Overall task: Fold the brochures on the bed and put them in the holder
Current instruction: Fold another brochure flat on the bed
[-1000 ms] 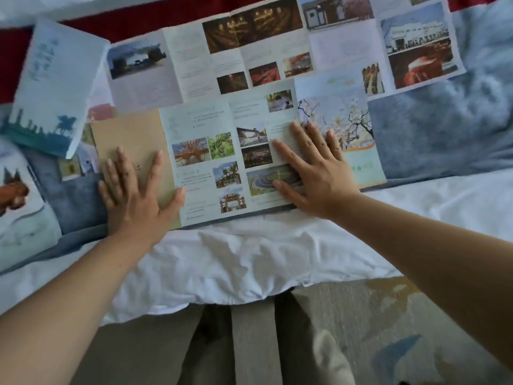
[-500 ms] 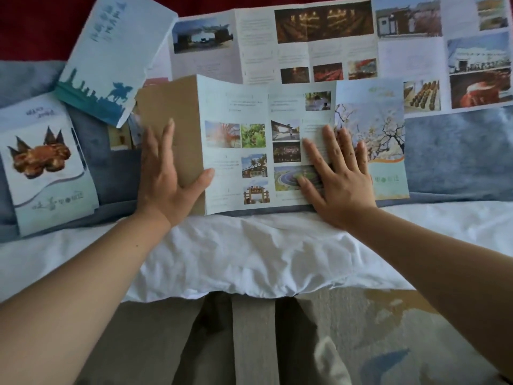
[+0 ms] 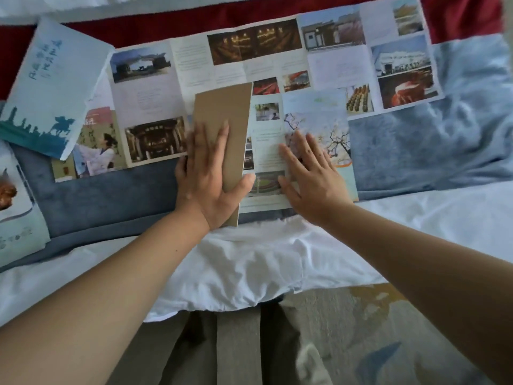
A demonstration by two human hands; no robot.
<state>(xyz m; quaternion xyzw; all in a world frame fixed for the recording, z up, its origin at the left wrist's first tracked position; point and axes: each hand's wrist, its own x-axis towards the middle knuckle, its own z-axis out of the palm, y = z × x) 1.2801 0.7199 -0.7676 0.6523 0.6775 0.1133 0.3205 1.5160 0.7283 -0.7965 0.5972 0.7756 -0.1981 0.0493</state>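
On the bed (image 3: 249, 262), near its front edge, a person seen from above is folding a brochure (image 3: 316, 126) with both hands. The left hand (image 3: 206, 176) lies flat on the brown panel (image 3: 222, 112), fingers straight and close together. This panel is the brochure's left end, turned over to the right onto the printed inner pages. The thumb reaches out to the right, past the panel's edge. A shadow along that edge suggests the panel is not yet fully flat, so the palm is probably pressing it down to set the crease on its left side. The right hand (image 3: 311, 184) rests open just beside it, fingers spread over text and a picture of blossom branches. It seems placed to pin the paper so it cannot slide on the soft blanket (image 3: 430, 140) while the other hand presses. The hands are near each other but do not touch. Behind, and partly under this brochure, a big brochure (image 3: 249, 51) lies fully opened across the bed, not yet folded. At the left a blue brochure (image 3: 52, 87), which looks folded, overlaps the big one's corner. A pale brochure (image 3: 19, 226) is cut off by the far left edge. The holder is not in view, so nothing can be said of what it contains; the task appears to be at an early stage.
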